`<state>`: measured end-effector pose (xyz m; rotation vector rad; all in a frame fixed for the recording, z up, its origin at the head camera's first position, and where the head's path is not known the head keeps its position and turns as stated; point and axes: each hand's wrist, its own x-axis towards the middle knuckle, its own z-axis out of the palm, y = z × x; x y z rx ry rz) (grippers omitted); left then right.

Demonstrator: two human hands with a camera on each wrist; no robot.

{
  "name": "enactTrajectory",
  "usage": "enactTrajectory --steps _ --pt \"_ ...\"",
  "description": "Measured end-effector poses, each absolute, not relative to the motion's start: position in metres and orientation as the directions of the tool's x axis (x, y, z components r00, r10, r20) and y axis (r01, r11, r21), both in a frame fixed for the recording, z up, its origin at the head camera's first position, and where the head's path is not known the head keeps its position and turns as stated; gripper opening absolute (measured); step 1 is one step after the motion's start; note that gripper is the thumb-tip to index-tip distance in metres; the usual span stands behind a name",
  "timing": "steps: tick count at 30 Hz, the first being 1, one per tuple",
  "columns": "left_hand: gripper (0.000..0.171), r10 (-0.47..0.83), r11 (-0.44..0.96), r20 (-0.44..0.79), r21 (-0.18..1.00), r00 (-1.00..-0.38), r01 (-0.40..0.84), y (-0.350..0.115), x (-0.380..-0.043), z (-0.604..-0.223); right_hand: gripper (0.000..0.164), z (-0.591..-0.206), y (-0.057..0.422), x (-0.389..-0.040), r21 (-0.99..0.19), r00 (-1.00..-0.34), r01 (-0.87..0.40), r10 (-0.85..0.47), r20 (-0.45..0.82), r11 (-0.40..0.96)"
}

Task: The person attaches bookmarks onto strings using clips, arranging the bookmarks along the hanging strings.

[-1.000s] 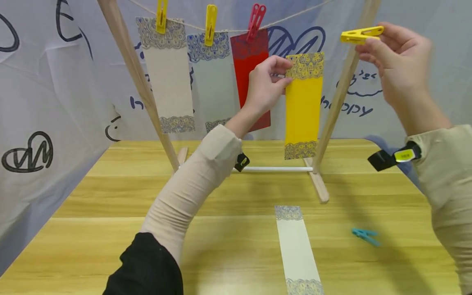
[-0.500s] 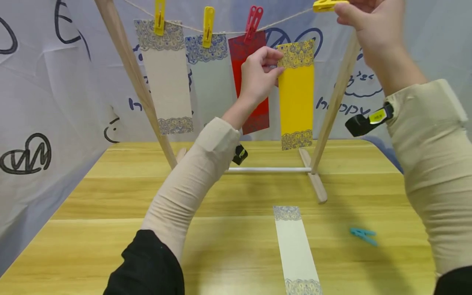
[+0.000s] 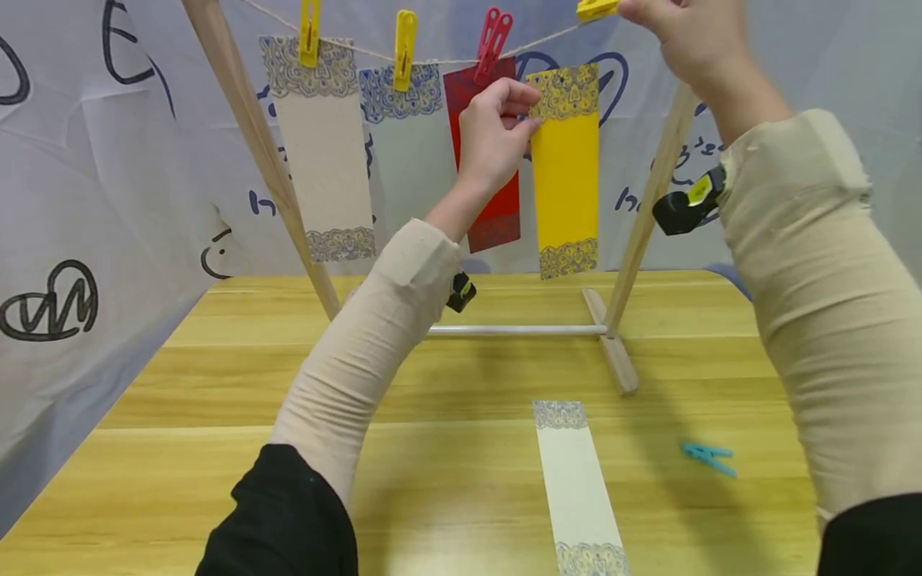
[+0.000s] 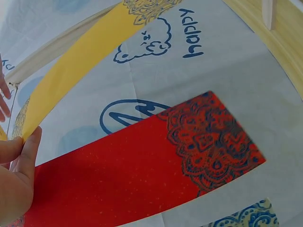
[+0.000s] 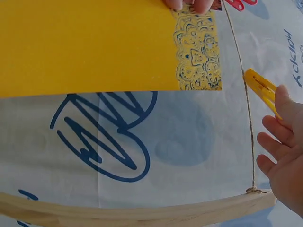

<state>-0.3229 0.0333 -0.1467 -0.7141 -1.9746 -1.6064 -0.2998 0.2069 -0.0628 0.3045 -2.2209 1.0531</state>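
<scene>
My left hand [image 3: 497, 132] pinches the upper left edge of a yellow paper strip [image 3: 567, 176] with patterned bands at both ends. The strip hangs upright just below the string [image 5: 241, 61], its top edge close to it in the right wrist view. My right hand [image 3: 695, 48] pinches a yellow clothespin [image 5: 261, 90] at the string, right of the strip; its tip is right at the string. Behind my left hand hangs a red strip [image 4: 113, 175], held on the string by a red clothespin [image 3: 493, 46].
White [image 3: 324, 160] and pale blue-grey [image 3: 414, 164] strips hang at the left under yellow clothespins. A wooden frame [image 3: 644, 216] carries the string. On the table [image 3: 238, 496] lie another white strip [image 3: 582, 488] and a blue clothespin [image 3: 708, 458].
My right hand has moved left and up with the yellow clothespin to the string. My left hand has raised the yellow strip and shifted it slightly left.
</scene>
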Motion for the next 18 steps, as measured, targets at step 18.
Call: enactTrajectory --steps 18 --pt "0.015 0.088 0.218 0.645 0.731 -0.759 0.647 0.027 -0.325 -0.147 0.035 -0.066 0.209 -0.321 -0.491 -0.798 -0.299 0.067 0.599 0.818"
